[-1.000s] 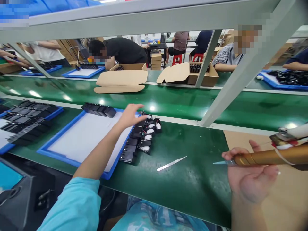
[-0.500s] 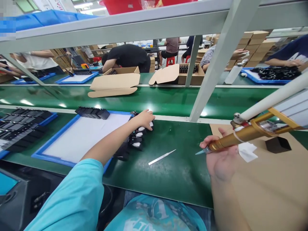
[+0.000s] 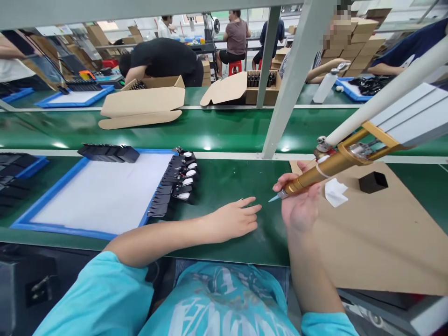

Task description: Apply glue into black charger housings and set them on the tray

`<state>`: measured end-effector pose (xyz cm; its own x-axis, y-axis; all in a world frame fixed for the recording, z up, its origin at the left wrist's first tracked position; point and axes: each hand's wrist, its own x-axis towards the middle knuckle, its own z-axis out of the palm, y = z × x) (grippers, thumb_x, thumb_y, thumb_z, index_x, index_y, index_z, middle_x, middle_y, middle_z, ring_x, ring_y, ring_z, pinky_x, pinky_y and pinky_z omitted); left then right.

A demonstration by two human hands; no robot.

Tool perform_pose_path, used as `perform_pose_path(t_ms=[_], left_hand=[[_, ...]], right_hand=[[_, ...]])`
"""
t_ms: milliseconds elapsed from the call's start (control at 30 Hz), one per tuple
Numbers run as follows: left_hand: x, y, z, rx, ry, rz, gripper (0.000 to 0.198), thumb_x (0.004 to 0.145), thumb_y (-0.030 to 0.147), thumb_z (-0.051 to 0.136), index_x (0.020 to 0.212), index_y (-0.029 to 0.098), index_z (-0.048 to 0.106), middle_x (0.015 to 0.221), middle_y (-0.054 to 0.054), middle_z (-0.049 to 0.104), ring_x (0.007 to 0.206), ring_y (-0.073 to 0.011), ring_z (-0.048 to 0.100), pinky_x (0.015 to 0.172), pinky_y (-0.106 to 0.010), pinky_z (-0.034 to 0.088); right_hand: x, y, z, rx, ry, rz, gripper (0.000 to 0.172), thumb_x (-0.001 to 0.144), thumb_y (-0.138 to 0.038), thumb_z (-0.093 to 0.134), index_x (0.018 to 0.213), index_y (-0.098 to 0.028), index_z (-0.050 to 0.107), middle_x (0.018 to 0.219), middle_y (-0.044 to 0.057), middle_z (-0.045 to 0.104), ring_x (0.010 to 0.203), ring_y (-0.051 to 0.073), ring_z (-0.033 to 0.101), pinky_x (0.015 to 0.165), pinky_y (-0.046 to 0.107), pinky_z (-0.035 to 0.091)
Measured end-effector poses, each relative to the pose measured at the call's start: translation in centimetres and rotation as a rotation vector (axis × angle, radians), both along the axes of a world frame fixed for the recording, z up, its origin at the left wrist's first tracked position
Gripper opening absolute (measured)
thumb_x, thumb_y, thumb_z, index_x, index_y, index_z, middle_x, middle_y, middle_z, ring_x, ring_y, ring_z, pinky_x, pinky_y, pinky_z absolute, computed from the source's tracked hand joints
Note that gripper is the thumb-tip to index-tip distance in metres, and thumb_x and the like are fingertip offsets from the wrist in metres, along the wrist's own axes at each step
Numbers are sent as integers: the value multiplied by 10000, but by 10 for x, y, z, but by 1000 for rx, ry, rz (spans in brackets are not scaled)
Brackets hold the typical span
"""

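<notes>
Black housings: we find them grouped at our far left, cut off by the edge of view, with a blue rim beside them.
Blue-framed tray: it lies on our green worktop, a white sheet lining its floor.
Black boxes: a short row of them sits at the tray's far left corner.
Opened carton: it stands across the green belt, its brown flap folded out towards us.
Black parts with white pieces: they line the tray's right side, packed close together.
Left hand: we have it over the worktop, back upwards, fingers stretched out, spread and pointing right; its underside is hidden, so we cannot tell whether it touches the surface.
Pale blue nozzle: it points down and left, near our left fingertips but apart from them.
Right hand: we hold it palm up, fingers curled round the front of a gold-coloured dispensing gun.
Gun's position: tilted across our right palm, nozzle end low, rear rising rightwards to a silver-grey body.
White paper scrap: it rests on brown cardboard, just beside our right hand.
Black square box: it lies on that cardboard, right of the paper.
</notes>
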<state>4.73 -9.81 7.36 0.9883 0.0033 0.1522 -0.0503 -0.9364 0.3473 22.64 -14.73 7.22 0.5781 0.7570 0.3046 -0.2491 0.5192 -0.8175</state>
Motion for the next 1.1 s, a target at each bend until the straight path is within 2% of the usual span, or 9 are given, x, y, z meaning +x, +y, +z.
perform_pose_path(t_ms=[67, 167, 233, 300, 467, 600, 767, 900, 1100], left_hand=[[-10, 1, -2, -72, 20, 8, 500, 774, -3, 613, 1202, 254, 597, 1458, -83, 500, 1440, -266, 324, 1213, -511, 195], [-26, 2, -9, -221, 34, 242, 915, 719, 193, 784, 1494, 274, 306, 1620, -133, 165, 1488, -326, 165, 1190, -541, 228], [-30, -1, -21, -357, 22, 408, 1089, 692, 355, 824, 1547, 267, 155, 1617, -168, 139, 1478, -343, 182, 1159, -544, 284], [-29, -6, -34, -467, 30, 506, 1130, 669, 412, 833, 1549, 250, 143, 1573, -187, 254, 1433, -355, 274, 1126, -557, 320], [-18, -16, -55, -590, 54, 615, 721, 727, 298, 767, 1375, 223, 459, 1268, -128, 583, 1150, -297, 554, 993, -470, 452], [-20, -21, -62, -620, -73, 711, 451, 756, 215, 713, 1179, 229, 560, 1172, -68, 635, 1078, -247, 600, 946, -387, 474], [-18, -27, -72, -617, -139, 759, 428, 789, 287, 719, 1183, 247, 556, 1150, -61, 646, 1096, -256, 596, 949, -413, 474], [-17, -32, -67, -593, -192, 746, 367, 846, 337, 667, 1177, 254, 532, 1232, -63, 638, 1135, -260, 607, 944, -407, 480], [-23, -35, -48, -502, -146, 862, 311, 826, 383, 671, 1072, 253, 533, 984, -21, 702, 878, -238, 682, 723, -334, 497]], right_hand=[[0, 0, 0, 7, 4, 2, 479, 903, -618, 407, 1177, -258, 562, 787, 3, 658, 601, 154, 573, 662, 327, 458], [-1, -2, 2, 12, 8, 24, 471, 907, -606, 409, 1182, -258, 564, 791, 6, 659, 607, 155, 578, 659, 327, 463], [-2, -3, 3, 5, 8, 48, 484, 900, -614, 411, 1190, -257, 562, 778, 7, 651, 604, 159, 577, 649, 332, 468], [-3, -3, 3, 0, 11, 69, 508, 888, -635, 413, 1196, -260, 561, 758, 5, 641, 593, 164, 571, 623, 331, 467], [-9, -6, 4, 8, 16, 89, 511, 889, -649, 409, 1186, -269, 578, 745, 4, 631, 578, 164, 569, 603, 332, 466], [-18, -12, 7, 21, 29, 117, 493, 911, -622, 391, 1206, -268, 566, 741, 3, 631, 563, 161, 562, 598, 336, 468], [-30, -19, 11, 16, 33, 170, 513, 893, -653, 391, 1206, -274, 539, 717, -11, 623, 527, 160, 554, 555, 329, 471], [-38, -19, 13, 22, 38, 206, 496, 888, -662, 387, 1159, -278, 543, 716, -14, 625, 527, 157, 553, 556, 328, 473], [-43, -19, 15, 29, 31, 215, 490, 899, -653, 369, 1153, -271, 542, 726, -14, 635, 527, 152, 556, 583, 333, 474]])
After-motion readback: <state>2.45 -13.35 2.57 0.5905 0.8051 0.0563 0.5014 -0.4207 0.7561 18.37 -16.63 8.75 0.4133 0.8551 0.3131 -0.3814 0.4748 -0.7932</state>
